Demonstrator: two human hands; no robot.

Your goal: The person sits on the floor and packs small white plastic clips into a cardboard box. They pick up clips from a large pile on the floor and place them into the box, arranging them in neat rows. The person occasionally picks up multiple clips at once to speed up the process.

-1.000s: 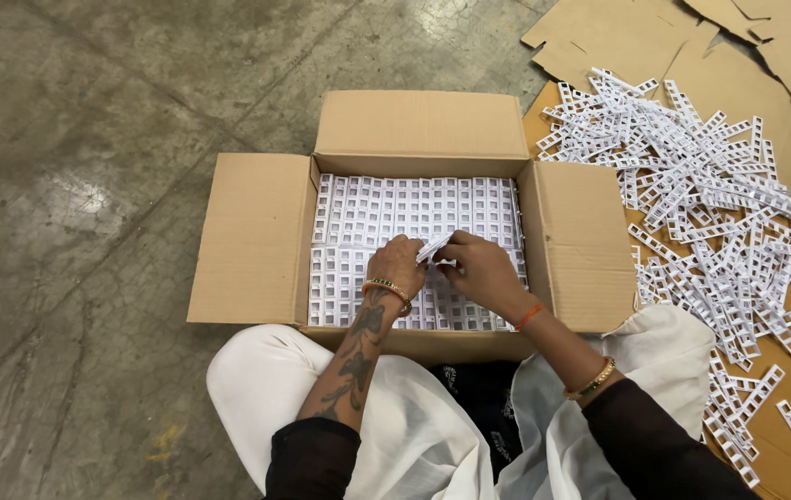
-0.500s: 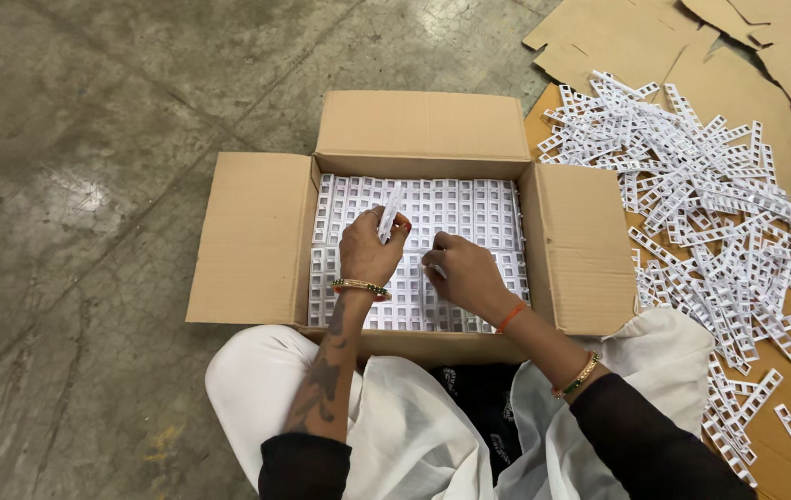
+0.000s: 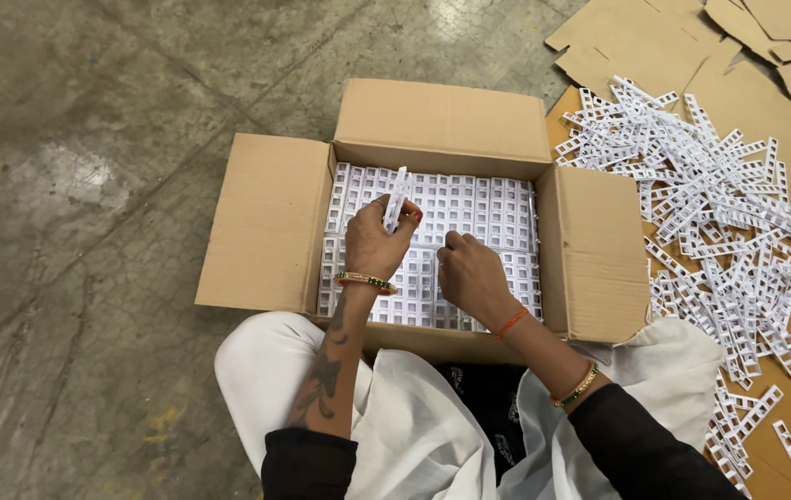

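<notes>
An open cardboard box [image 3: 266,222] sits on the floor in front of my knees, its bottom lined with rows of white plastic grid strips [image 3: 488,208]. My left hand [image 3: 375,243] is raised over the box's left half and grips one white grid strip [image 3: 397,196] upright between thumb and fingers. My right hand [image 3: 471,276] rests lower, fingers curled, pressing on the packed strips near the middle of the box.
A large loose pile of the same white strips [image 3: 724,213] lies on flattened cardboard sheets [image 3: 636,46] to the right of the box. Bare concrete floor [image 3: 81,185] stretches to the left. The box's flaps stand open on all sides.
My hands, together at the box's near edge a second ago, have separated. The left hand has lifted a strip up and toward the far left; the right hand stays on the rows.
</notes>
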